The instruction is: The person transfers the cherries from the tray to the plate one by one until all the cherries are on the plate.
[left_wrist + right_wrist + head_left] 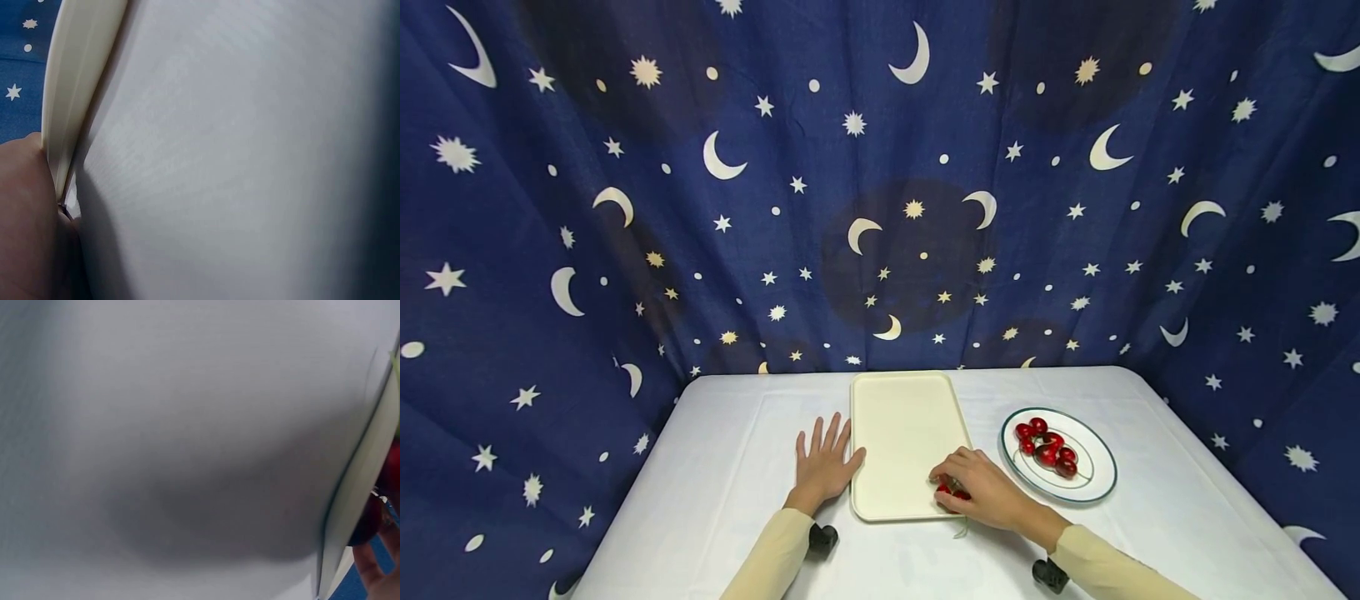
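Note:
A cream rectangular tray [906,442] lies in the middle of the table. Over its near right corner, my right hand [988,492] curls its fingers around a few red cherries [953,494], with a green stem trailing past the tray's near rim. In the right wrist view, dark red cherries [369,522] show beyond the tray's edge [362,478], beside the fingertips. My left hand [824,471] lies with spread fingers at the tray's left side, its thumb at the rim. The left wrist view catches part of that hand [28,225] against the tray's side wall [81,62].
Right of the tray stands a round white plate [1097,467] with a dark rim, bearing several red cherries [1048,454]. A white cloth [722,483] covers the table. Behind it hangs a dark blue curtain [820,275] with moons and stars.

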Tool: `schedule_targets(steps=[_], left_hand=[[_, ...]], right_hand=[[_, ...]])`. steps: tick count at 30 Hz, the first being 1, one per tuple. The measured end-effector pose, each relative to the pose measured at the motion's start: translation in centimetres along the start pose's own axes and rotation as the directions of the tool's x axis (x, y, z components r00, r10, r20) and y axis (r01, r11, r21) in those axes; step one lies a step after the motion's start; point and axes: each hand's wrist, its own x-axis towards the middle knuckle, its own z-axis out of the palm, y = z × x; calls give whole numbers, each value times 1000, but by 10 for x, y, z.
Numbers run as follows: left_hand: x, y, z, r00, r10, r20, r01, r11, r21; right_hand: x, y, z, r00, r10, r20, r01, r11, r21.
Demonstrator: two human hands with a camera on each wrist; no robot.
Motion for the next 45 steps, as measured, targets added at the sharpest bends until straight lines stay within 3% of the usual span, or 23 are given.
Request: schedule_targets(steps=[10,22,32,45], left_hand=[[2,-2,3,1000,-5,-1,5,1000,28],[0,1,2,1000,0,-4,0,1000,12],[2,-2,5,1000,-2,-8,2,1000,1],[0,1,-3,1000,-11,10,11,1000,-8]], right_hand=[[7,1,-1,997,-56,-47,55,998,-27],[20,20,-12,991,-9,-134,-9,991,-134],[14,48,-24,967,97,-235,-135,979,-150],[4,81,-30,922,273,-274,-320,936,-144]])
